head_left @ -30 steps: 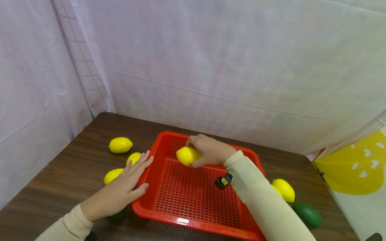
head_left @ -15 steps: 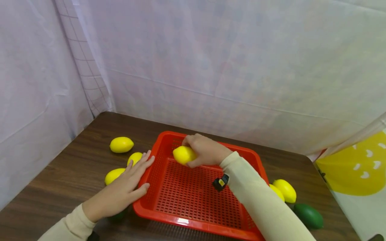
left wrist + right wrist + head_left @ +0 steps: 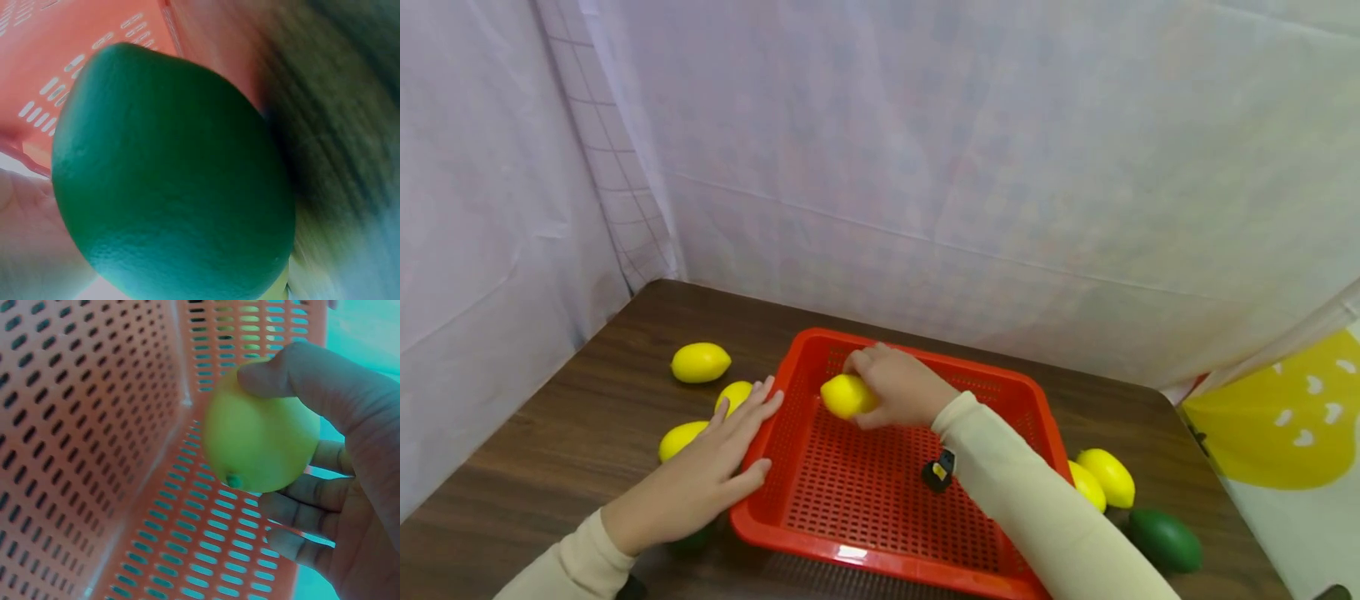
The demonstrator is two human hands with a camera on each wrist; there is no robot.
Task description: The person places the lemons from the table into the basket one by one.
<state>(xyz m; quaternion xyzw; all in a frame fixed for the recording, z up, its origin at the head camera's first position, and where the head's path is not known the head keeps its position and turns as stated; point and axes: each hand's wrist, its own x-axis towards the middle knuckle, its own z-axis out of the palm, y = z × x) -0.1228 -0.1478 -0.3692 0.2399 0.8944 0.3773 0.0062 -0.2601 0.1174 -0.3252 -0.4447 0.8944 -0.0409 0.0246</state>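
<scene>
A yellow lemon [image 3: 846,397] is gripped by my right hand [image 3: 901,388] inside the red perforated basket [image 3: 887,568], toward its far left corner. The right wrist view shows the thumb on one side of the lemon [image 3: 259,437] and the fingers curled at the other. My left hand [image 3: 707,467], fingers straight, rests on the basket's left rim. Below that hand sits a dark green avocado-shaped fruit [image 3: 175,175], large in the left wrist view and mostly hidden in the head view. Two lemons lie partly behind the left hand.
A separate lemon [image 3: 700,362] lies at the back left of the brown wooden table [image 3: 572,425]. Right of the basket are two lemons, one of them [image 3: 1107,477] nearer the edge, and a green fruit [image 3: 1163,540]. A white curtain [image 3: 925,167] hangs behind the table.
My right hand has moved left with the lemon and slightly lower into the basket. The left hand stays on the rim.
</scene>
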